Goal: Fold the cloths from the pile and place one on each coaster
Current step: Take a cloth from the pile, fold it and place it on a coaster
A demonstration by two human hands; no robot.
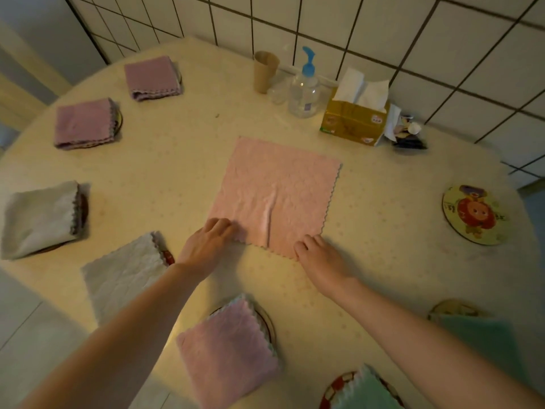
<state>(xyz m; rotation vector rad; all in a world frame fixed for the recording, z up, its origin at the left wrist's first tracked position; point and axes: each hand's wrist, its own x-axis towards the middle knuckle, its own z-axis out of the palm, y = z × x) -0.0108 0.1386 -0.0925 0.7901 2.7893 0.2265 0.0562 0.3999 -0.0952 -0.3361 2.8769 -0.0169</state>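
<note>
Pink unfolded cloth lies flat in the middle of the table; the left hand pinches its near left corner with curled fingers, and the right hand grips its near right corner. One bare coaster lies at the right, well apart from the cloth. Folded cloths cover the other coasters, so only slivers of their rims show, and the green cloths at the near right are blurred and cut off by the frame edge.

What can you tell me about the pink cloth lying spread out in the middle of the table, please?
The pink cloth is a square of soft, fleecy-looking fabric with zigzag edges. It lies flat and unfolded on the table, one crease ridge running up from its near edge. The left hand and right hand grip its two near corners.
</note>
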